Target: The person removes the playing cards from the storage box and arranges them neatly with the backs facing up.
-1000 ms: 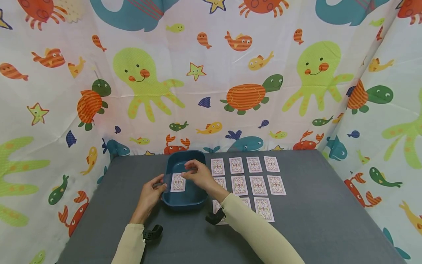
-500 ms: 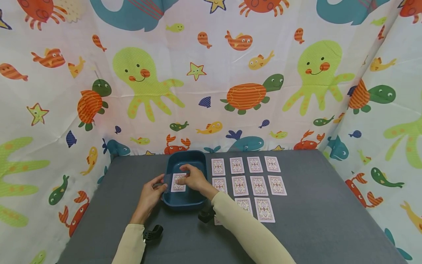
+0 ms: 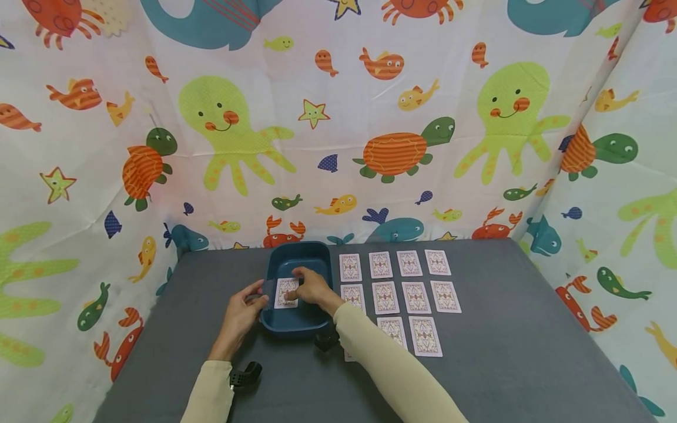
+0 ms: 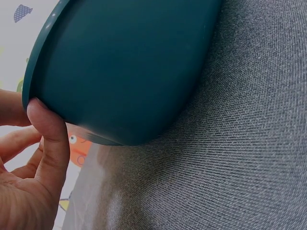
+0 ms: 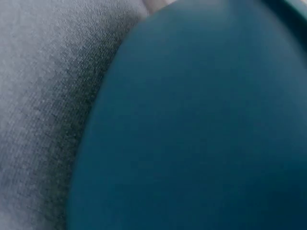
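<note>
A dark teal plastic tub (image 3: 296, 329) stands on the grey table, left of the rows of cards. Inside it, in the head view, lies a playing card (image 3: 281, 288) with its patterned back up. My left hand (image 3: 239, 320) pinches the tub's left rim; the left wrist view has the thumb (image 4: 50, 139) against the outer wall and a finger beyond the rim. My right hand (image 3: 316, 291) reaches into the tub, its thumb over the card's right part and its index finger spread away from the thumb. Only the tub's outer wall (image 5: 187, 124) and tablecloth fill the right wrist view.
Several face-down playing cards (image 3: 386, 298) lie in rows right of the tub. My right sleeve (image 3: 391, 364) crosses over the nearest row and covers part of it. A curtain (image 3: 338, 129) printed with sea animals hangs behind the table and along its sides.
My right hand has shifted left and slightly down inside the tub, its thumb coming over the card. The left hand keeps its place on the rim, and the card has stayed put.
</note>
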Motion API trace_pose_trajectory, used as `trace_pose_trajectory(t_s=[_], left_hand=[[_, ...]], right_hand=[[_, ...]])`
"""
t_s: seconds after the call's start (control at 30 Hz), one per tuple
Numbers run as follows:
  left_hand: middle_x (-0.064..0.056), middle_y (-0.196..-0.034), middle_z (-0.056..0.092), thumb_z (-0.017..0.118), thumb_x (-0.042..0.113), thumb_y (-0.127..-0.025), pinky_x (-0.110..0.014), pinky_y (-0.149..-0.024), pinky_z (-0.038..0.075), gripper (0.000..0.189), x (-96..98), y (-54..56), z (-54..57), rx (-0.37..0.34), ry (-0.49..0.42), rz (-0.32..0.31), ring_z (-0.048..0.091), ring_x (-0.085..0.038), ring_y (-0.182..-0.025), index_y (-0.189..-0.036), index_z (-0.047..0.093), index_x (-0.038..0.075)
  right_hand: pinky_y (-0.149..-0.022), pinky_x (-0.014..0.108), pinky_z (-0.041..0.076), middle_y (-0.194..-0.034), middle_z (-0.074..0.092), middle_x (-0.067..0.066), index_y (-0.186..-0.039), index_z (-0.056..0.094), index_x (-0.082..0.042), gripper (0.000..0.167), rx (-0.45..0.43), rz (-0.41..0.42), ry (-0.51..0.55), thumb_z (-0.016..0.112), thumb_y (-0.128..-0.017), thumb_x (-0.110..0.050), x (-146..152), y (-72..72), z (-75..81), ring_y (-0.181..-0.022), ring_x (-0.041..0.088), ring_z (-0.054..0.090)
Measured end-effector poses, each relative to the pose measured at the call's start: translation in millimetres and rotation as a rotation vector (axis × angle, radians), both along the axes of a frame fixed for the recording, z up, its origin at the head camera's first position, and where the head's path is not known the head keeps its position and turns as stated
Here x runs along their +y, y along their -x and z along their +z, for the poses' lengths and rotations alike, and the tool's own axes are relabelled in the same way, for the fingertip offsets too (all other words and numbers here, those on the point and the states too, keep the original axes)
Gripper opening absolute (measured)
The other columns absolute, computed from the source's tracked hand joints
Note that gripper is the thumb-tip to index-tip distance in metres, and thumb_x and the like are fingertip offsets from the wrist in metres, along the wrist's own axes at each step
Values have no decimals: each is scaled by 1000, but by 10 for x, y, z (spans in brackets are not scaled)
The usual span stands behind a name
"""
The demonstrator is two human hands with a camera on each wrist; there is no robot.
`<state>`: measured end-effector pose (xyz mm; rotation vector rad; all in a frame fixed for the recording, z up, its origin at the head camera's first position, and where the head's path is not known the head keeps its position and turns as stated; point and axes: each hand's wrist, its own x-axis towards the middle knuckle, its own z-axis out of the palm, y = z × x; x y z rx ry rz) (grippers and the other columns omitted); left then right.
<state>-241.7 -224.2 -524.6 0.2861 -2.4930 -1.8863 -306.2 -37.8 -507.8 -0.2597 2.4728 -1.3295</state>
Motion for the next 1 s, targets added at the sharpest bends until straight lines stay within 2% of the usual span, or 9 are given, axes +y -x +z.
trace_pose_trajectory(t_s=[0.43,0.7,1.0], left_hand=[[-17,-130,48,61,11,-96,-26,-59,49,50,1,2,5,-10,-23,0,55,-14,-85,-145,48,12],[-15,-128,50,61,11,-96,-26,-59,49,50,-2,3,-5,-2,-9,4,55,-15,-85,-144,49,12],[-14,-127,50,61,11,-95,-25,-58,49,50,8,-4,1,-6,-14,11,55,-16,-86,-144,49,13]], right_hand=[[-108,46,41,-136,59,9,-134,58,-12,61,38,-8,-36,82,-79,-15,-24,41,-48,-123,27,54],[-110,46,39,-139,49,18,-136,59,-11,71,84,13,-167,87,-71,-18,-30,63,-62,-125,31,48],[-107,41,43,-132,51,17,-138,56,-11,79,133,49,-283,90,-67,-20,-59,46,-76,-118,27,49]])
